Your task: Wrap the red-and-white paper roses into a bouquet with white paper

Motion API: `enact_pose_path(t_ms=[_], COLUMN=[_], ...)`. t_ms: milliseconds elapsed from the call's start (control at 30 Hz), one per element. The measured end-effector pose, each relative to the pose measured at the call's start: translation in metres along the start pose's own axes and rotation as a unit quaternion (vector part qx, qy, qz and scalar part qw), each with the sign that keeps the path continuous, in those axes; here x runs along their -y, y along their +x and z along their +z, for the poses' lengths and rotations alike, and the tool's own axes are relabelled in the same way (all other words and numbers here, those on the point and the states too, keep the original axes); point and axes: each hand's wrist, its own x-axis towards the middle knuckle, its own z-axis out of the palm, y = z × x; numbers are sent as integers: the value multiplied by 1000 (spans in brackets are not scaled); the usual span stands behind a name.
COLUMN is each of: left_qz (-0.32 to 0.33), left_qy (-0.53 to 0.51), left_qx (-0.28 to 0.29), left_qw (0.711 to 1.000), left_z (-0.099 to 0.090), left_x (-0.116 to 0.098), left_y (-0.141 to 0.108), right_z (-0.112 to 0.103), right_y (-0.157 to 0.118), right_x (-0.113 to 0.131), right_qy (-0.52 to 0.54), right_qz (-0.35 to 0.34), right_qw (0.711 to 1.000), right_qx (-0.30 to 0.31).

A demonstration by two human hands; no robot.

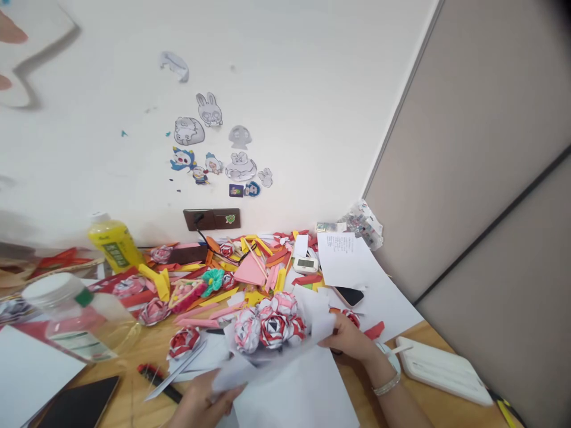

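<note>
A bunch of red-and-white folded paper roses [273, 326] sits inside a curved sheet of white paper [267, 373] in front of me. My left hand [207, 399] pinches the paper's lower left edge. On the other side, my right hand [350, 339] is closed on its right edge; a bracelet circles that wrist. The roses' lower ends are hidden behind the paper. Flat white sheets [297, 395] lie underneath. Left of the bunch rests a single red paper rose [184, 342], with a dark pen-like object [158, 380] near my left hand.
Folded paper strips [250, 270] crowd the back of the table. A yellow bottle [115, 242] and a clear jar [80, 321] stand left, near a dark phone [80, 404]. A small digital timer [306, 265], a written sheet [341, 258] and a white device [444, 370] lie right.
</note>
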Motion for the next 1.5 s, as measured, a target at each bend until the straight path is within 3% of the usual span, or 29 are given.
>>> enact_pose_path(t_ms=[100,200,367,467,533,667,767,1000,1200,1500], left_qz=[17,-25,-114,-121,-111,-74,-66,-129,-161,-148], left_qy=[-74,-124,-178,-207,-195,-148,-148,-236,-189,-177], left_qx=[28,28,-40,-85,-76,-28,-40,-130,-170,-124], left_qw=[997,992,976,967,971,986,986,954,954,965], left_z=[-2,1,5,3,1,2,5,-4,-9,3], left_x=[2,1,-12,-16,-13,-4,-2,-26,-34,-38], left_y=[4,7,2,-1,-1,4,6,4,6,6], right_z=[-1,1,5,6,6,9,11,15,17,31], right_y=[2,2,-3,-5,-4,0,5,8,9,14], right_x=[-4,-4,6,11,13,10,4,-5,-4,6], right_qy=[-9,-13,-30,-16,-21,-48,-50,-5,-58,-131], right_qz=[-37,-13,36,40,34,20,24,21,12,-4], right_qw=[999,1000,999,999,999,994,987,992,984,955], right_qx=[-8,-18,-15,5,2,-94,-149,-124,-171,-268])
